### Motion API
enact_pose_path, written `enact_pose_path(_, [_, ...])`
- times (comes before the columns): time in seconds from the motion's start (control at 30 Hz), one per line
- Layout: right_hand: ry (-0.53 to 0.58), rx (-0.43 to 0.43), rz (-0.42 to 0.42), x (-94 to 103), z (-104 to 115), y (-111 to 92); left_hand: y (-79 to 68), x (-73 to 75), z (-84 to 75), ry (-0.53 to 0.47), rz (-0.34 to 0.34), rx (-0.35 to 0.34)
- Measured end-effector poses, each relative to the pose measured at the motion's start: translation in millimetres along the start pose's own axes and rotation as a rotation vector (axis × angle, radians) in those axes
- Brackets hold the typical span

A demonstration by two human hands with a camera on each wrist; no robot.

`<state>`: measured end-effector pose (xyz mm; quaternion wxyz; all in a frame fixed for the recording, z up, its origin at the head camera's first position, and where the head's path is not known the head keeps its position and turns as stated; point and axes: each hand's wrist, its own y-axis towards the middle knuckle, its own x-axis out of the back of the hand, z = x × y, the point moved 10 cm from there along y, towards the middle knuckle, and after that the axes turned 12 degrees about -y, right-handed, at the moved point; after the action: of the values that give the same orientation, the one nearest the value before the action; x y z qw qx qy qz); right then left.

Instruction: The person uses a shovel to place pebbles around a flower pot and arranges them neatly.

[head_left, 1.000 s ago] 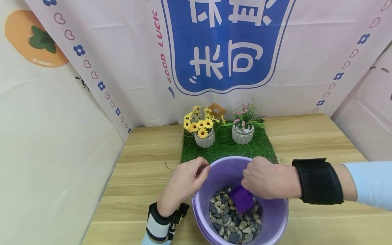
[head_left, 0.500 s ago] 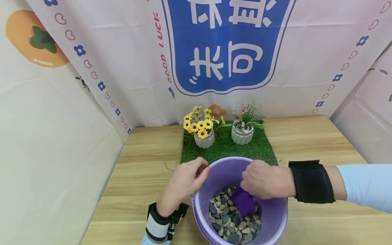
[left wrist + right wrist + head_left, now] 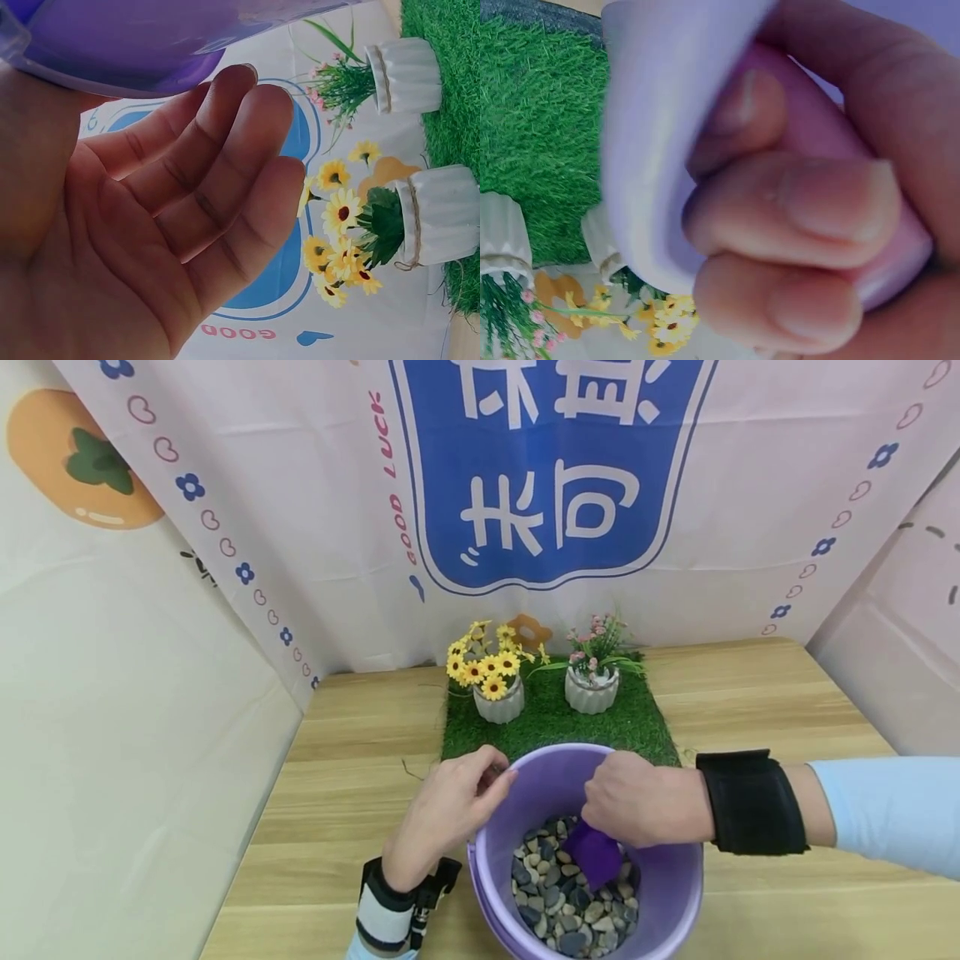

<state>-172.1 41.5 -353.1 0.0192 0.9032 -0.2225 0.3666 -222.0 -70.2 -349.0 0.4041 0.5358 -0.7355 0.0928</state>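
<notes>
Purple scoop (image 3: 594, 857) was inside the bucket (image 3: 551, 785), gripped by the right hand (image 3: 645, 800), slanting down from it toward the pebbles (image 3: 573, 922); left hand (image 3: 453, 802), farther off, loose-fingered at bucket's left rim.

Left hand (image 3: 448, 806): 4 fingers (image 3: 214, 199) gently bent, close together, palm showing in wrist view; left arm (image 3: 405, 860) slants up from bottom. Right hand (image 3: 645, 802): fingers (image 3: 802, 206) curled in grip; right arm (image 3: 813, 806) extends nearly level.
</notes>
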Motion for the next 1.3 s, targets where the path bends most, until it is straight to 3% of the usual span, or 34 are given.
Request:
enact_pose_path(0.3, [0.007, 0.046, -0.056, 3.5, 0, 6, 1.2, -2.1, 2.6, -0.017, 0.02, 0.023])
enact_pose_path(0.6, [-0.01, 0.07, 0.009, -0.2, 1, 13, 1.7, -2.1, 3.1, 0.008, 0.016, 0.038])
enact_pose_path(0.77, [0.048, 0.087, 0.1, -11.7, -1, 11, 2.0, -3.3, 3.5, 0.017, 0.024, 0.055])
enact_pose_path(0.97, [0.079, 0.082, 0.037, -9.1, 0, 6, 1.7, -3.6, 2.9, 0.026, 0.019, 0.058])
enact_pose_path(1.3, [0.22, 0.086, 0.102, -14.6, -2, 7, 2.1, -4.2, 1.2, 0.055, 0.006, 0.044])
